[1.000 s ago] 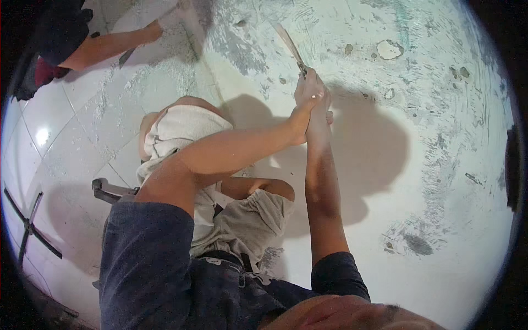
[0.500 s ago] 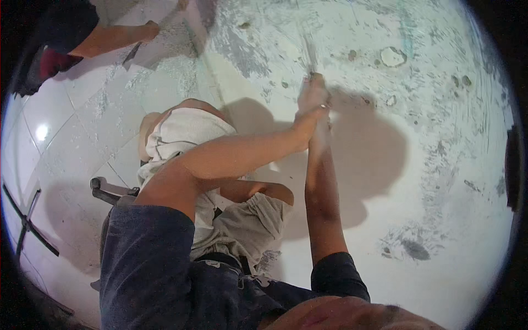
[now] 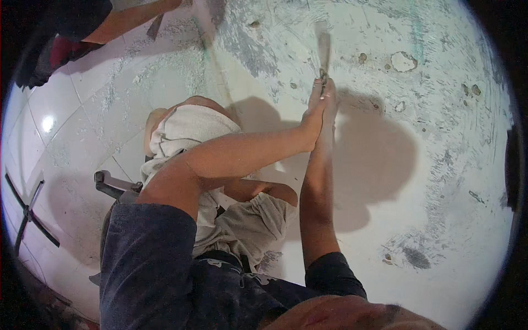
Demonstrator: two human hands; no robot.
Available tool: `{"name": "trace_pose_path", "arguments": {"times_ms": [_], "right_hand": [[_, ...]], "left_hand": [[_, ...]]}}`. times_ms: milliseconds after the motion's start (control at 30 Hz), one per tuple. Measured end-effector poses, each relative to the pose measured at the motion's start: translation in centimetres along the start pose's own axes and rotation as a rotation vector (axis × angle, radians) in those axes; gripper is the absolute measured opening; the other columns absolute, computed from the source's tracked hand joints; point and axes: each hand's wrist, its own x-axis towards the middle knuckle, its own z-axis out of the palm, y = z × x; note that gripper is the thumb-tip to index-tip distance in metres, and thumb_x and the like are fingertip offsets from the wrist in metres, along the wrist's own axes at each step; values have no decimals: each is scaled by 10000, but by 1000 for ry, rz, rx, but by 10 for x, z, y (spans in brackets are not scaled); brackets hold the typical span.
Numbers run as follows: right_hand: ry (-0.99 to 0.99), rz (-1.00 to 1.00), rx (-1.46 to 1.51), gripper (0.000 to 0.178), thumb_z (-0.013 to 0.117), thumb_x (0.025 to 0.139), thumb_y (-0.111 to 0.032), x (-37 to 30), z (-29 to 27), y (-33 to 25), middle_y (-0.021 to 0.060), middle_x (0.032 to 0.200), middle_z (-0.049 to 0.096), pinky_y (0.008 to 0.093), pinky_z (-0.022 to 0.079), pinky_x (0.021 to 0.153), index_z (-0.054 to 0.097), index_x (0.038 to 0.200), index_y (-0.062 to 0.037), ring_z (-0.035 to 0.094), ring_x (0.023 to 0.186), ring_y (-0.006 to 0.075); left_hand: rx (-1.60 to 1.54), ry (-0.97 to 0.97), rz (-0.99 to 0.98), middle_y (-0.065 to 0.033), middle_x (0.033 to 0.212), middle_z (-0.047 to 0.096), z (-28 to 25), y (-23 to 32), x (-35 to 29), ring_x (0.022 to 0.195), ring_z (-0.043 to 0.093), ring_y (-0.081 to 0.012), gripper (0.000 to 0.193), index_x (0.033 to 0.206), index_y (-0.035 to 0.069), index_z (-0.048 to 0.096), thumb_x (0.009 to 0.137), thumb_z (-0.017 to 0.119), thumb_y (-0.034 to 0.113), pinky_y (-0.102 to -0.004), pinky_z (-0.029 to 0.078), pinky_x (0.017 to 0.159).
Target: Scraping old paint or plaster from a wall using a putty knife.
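- Both hands were clasped together on the handle of a scraper [image 3: 323, 52], the left hand [image 3: 312, 113] wrapped over the right hand [image 3: 330, 99] so that the fingers closed tight around the grip
- The scraper's flat blade pointed up and away from the person, pressed against a white wall [image 3: 440, 165] marked with grey scraped patches and small pits
- The blade looked blurred, and its exact edge could not be told
- Both forearms stretched out from the lower edge, meeting at the handle; dark blue sleeves [image 3: 148, 264] covered the upper arms
- The arms and hands threw a broad shadow [image 3: 374, 159] on the wall to the right of the hands
- Below the arms a pale cloth [image 3: 187, 129] lay over the person's bent knee, with light shorts [image 3: 247, 225] beneath it
- At the left lay a white tiled floor [image 3: 55, 110] dusted with grey debris
- At the top left another person's arm [image 3: 129, 19] reached in, well apart from the scraper
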Motion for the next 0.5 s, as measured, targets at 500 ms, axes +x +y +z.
{"name": "trace_pose_path", "arguments": {"times_ms": [500], "right_hand": [[284,-75,521,250,539,888,-55,-20,-6,-23,111,1065,528,231,431,511,560,1127,17,530,650,120]], "left_hand": [[511,-52,278,-68,819,575,16,122,31,745,548,-173,369,1006,39,526,968,429,393,-345,465,708]]}}
